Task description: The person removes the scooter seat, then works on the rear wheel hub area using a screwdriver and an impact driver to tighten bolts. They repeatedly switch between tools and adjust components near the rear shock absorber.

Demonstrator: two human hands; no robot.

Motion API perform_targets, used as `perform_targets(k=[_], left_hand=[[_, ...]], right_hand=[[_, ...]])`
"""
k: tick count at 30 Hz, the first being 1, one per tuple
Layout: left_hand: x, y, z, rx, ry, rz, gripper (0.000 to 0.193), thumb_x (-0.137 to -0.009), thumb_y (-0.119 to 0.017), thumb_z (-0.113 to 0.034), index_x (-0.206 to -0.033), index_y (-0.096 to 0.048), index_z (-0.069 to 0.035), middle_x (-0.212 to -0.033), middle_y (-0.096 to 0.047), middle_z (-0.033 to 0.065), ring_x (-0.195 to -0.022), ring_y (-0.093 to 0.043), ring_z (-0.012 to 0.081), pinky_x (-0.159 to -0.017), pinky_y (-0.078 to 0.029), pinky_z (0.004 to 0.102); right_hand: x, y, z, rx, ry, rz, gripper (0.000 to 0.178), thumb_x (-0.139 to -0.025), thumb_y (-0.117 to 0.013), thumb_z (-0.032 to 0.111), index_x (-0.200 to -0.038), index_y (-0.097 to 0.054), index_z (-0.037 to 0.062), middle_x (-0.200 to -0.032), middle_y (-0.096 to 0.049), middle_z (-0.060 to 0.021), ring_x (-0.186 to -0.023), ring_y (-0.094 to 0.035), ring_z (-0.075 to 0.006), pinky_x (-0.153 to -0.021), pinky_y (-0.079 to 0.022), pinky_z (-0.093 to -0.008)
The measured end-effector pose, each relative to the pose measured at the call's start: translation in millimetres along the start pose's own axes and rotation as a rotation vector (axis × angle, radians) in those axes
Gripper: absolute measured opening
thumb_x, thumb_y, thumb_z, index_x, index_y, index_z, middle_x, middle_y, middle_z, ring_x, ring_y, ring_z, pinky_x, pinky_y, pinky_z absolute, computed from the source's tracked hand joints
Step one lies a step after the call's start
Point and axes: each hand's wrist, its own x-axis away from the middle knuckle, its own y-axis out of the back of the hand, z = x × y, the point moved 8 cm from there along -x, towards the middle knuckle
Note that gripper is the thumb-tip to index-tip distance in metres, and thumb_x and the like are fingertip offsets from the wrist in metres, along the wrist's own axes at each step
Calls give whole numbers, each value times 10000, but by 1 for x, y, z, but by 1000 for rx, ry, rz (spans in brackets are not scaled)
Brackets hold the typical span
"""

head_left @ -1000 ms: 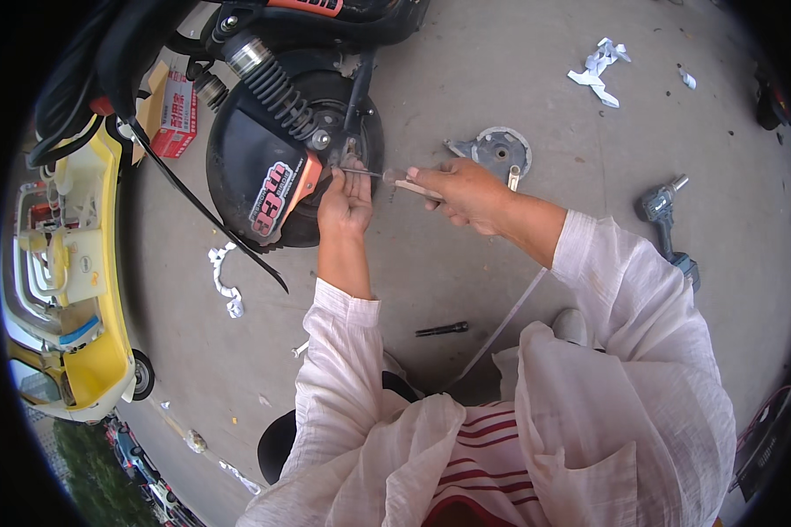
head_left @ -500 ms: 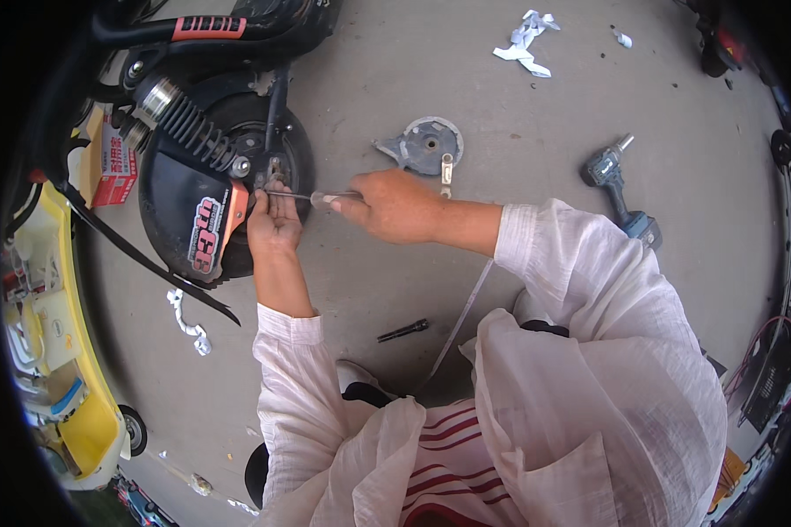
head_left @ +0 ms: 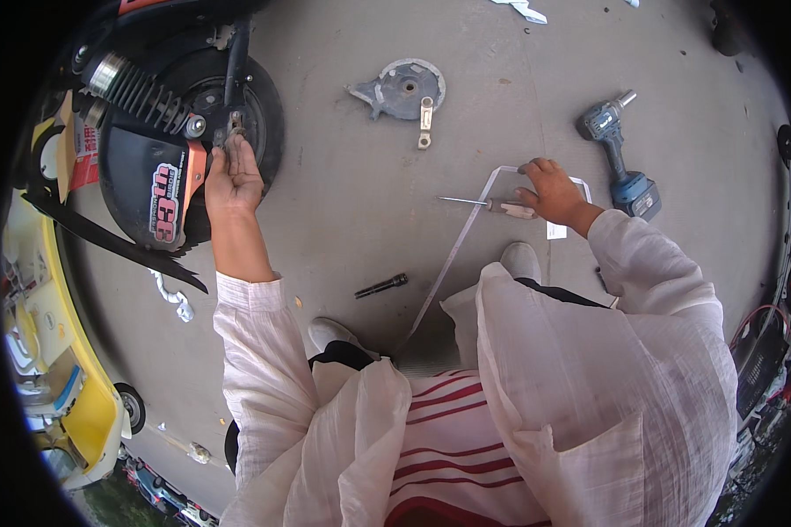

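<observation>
My left hand [head_left: 235, 180] is palm up at the hub of a scooter's rear wheel [head_left: 268, 123], thumb apart from the stretched fingers. Its fingertips reach a small metal bracket [head_left: 235, 121] there, and whatever lies right behind them is hidden. Out to the right, my right hand [head_left: 554, 191] is low over the floor, fingers bent and thumb apart, beside the handle of a screwdriver [head_left: 510, 208]. The screwdriver lies with its shaft pointing left, across a white strap [head_left: 460, 239]. A round brake plate with a lever arm [head_left: 410, 88] rests on the floor between the hands, farther off.
A cordless impact wrench [head_left: 620, 154] lies right of my right hand. A black socket extension [head_left: 381, 286] is on the floor near my shoe [head_left: 332, 334]. At the left are a shock absorber [head_left: 141, 95], a black fender strip [head_left: 119, 241] and a yellow cart [head_left: 97, 386].
My right hand has left the wheel hub and moved right with the screwdriver, which now lies on the floor. My left hand stays at the hub. The view has shifted.
</observation>
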Motion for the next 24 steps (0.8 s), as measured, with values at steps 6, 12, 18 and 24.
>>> perform_targets(k=[6, 12, 18, 24], left_hand=[[11, -8, 5, 16, -34, 46, 325, -966, -535, -205, -1126, -536, 78, -1135, -629, 159, -1065, -626, 261, -922, -548, 365], [13, -2, 4, 118, -13, 147, 385, -984, -494, -242, -1140, -520, 110, -1155, -612, 190, -1085, -610, 293, -940, -537, 383], [55, -4, 23, -268, -103, -29, 398, -980, -489, -265, -1147, -537, 93, -1151, -611, 217, -1058, -618, 295, -928, -528, 382], [157, -93, 85, -1383, -813, 578, 484, -829, -702, -212, -1227, -536, 9, -1113, -632, 165, -1038, -618, 263, -928, -487, 364]], right_hand=[[49, 51, -163, 259, -766, -261, 867, -745, -752, 224, -1402, -245, -25, -1346, -393, -270, -1231, -415, -427, -1040, -358, -444], [35, 21, -250, -86, -876, -159, 791, -753, -665, 133, -1406, -238, 2, -1264, -511, -281, -1178, -514, -409, -992, -415, -443], [34, 61, -216, -260, -798, -418, 544, -736, -670, 182, -1219, -492, 5, -865, -652, -169, -799, -635, -337, -746, -502, -396], [3, 126, -9, -1239, -347, -98, 268, -797, -670, 113, -1027, -611, -10, -704, -585, -25, -568, -528, -103, -571, -439, -249]])
